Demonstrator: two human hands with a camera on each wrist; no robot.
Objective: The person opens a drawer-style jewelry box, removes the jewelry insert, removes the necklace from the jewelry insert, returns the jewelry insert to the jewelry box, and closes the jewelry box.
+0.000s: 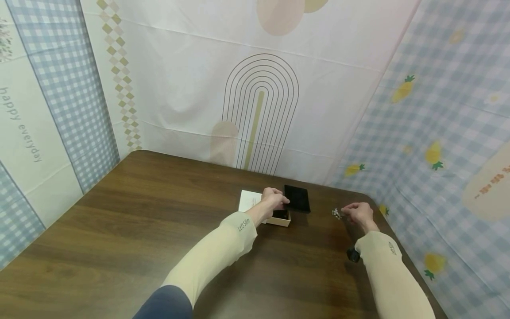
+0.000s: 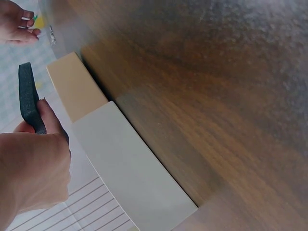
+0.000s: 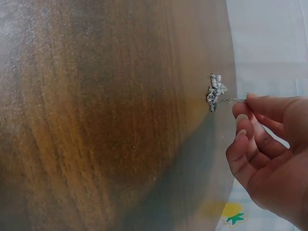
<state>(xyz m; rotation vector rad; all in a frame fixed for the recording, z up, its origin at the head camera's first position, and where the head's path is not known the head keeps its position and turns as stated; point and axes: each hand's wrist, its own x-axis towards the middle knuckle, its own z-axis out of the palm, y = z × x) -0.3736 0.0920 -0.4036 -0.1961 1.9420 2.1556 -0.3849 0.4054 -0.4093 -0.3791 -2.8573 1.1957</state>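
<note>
My left hand pinches a flat black foam pad by its edge and holds it up above a small box. In the left wrist view the pad shows its thickness between thumb and fingers. Below it lies the box, its white cover partly slid off the tan inner tray; the tray's inside looks dark from the head. Over to the right, my right hand pinches the end of a thin silver chain. The rest of this sparkling silver chain jewelry lies bunched on the table beside the fingertips.
The brown wooden table has its right edge close beside my right forearm. Patterned cloths hang behind the table and along both sides. A black wrist device sits at my right cuff.
</note>
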